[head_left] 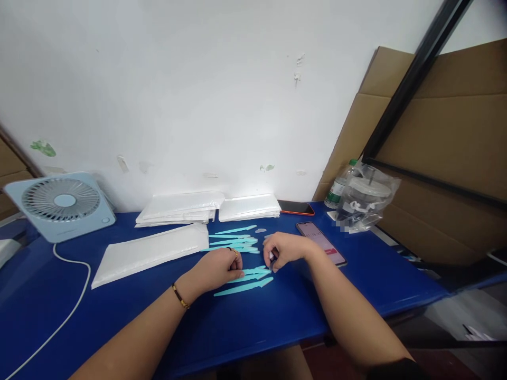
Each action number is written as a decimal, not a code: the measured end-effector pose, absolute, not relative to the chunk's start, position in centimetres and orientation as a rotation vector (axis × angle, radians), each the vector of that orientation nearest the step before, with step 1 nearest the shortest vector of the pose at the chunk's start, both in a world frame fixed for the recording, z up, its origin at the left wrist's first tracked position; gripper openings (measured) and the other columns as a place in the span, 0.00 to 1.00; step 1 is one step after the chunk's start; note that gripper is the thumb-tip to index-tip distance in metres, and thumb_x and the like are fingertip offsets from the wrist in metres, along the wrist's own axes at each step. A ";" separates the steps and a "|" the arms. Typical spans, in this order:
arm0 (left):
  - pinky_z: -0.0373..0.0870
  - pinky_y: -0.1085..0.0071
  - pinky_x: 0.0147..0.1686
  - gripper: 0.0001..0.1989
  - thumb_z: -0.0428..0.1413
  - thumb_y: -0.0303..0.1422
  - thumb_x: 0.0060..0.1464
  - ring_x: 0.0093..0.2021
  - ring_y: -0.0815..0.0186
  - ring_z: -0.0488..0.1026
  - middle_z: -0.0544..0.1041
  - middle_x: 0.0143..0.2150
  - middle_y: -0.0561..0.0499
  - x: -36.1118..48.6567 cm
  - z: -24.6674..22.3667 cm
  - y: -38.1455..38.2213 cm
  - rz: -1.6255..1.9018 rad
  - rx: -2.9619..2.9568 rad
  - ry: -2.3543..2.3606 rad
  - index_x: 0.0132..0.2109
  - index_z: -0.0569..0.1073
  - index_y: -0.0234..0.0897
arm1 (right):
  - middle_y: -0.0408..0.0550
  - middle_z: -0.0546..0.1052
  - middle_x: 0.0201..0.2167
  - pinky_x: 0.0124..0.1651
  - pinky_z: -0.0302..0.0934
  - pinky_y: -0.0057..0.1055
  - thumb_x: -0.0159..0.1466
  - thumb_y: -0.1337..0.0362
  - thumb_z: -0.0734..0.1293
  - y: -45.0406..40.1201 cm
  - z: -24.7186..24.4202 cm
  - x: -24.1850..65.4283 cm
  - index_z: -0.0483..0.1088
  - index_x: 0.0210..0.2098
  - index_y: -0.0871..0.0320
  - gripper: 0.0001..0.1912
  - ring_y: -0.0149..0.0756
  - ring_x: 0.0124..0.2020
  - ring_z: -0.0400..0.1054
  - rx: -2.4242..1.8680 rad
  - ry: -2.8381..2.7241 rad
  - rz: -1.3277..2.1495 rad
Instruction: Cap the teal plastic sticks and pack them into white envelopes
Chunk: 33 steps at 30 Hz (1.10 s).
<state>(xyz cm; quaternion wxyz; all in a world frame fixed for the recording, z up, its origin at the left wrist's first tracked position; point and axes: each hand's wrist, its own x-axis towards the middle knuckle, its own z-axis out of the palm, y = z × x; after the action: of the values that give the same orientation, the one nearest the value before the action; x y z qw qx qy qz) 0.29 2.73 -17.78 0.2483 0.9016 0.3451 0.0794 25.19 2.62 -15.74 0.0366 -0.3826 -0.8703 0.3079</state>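
Observation:
Several turquoise eyebrow razors (pixel 243 287) lie on the blue tabletop, in a near group and a far group (pixel 233 243). My left hand (pixel 217 269) is closed on the handle of one razor (pixel 255 271) in the near group, its fingertips partly hidden. At the head end of that razor, my right hand (pixel 287 249) is closed in a pinch, fingers curled under. Something small and pale shows between its fingertips, too small to name. A small clear piece (pixel 260 230) lies beyond the far razors.
White padded mailers (pixel 150 252) lie at left, with stacked mailers (pixel 249 207) by the wall. A light blue fan (pixel 65 203) stands at far left. At right are a phone (pixel 322 243), another phone (pixel 296 207), a bottle (pixel 338 187) and a bagged cup (pixel 366 198).

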 end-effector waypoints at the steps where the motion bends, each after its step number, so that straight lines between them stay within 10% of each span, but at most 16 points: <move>1: 0.55 0.74 0.24 0.10 0.52 0.42 0.51 0.27 0.67 0.66 0.73 0.27 0.53 0.2 -17.7 2.8 0.219 2.448 0.957 0.31 0.72 0.40 | 0.41 0.71 0.25 0.25 0.55 0.21 0.45 0.65 0.73 2.7 -15.8 25.2 0.76 0.29 0.59 0.10 0.26 0.24 0.62 -1.214 -2.657 0.921; 21: 0.57 0.73 0.25 0.13 0.50 0.43 0.53 0.28 0.67 0.68 0.73 0.28 0.53 -0.6 -17.0 3.9 0.368 2.356 1.139 0.33 0.69 0.39 | 0.44 0.73 0.24 0.31 0.63 0.26 0.55 0.55 0.68 2.7 -15.6 25.3 0.73 0.35 0.61 0.15 0.30 0.24 0.68 -1.170 -2.210 1.182; 33: 0.64 0.69 0.39 0.14 0.53 0.38 0.51 0.42 0.62 0.69 0.73 0.44 0.49 -0.5 -16.9 4.1 0.609 2.578 1.283 0.45 0.69 0.40 | 0.47 0.77 0.29 0.34 0.61 0.26 0.57 0.67 0.64 3.6 -16.7 25.7 0.74 0.38 0.59 0.11 0.33 0.30 0.70 -1.398 -2.101 0.589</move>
<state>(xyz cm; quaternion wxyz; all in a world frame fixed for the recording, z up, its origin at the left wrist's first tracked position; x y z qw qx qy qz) -0.49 4.08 -16.91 0.0989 0.8716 0.4339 0.2057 25.70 3.63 -16.66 0.2715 -0.5192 -0.7803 0.2188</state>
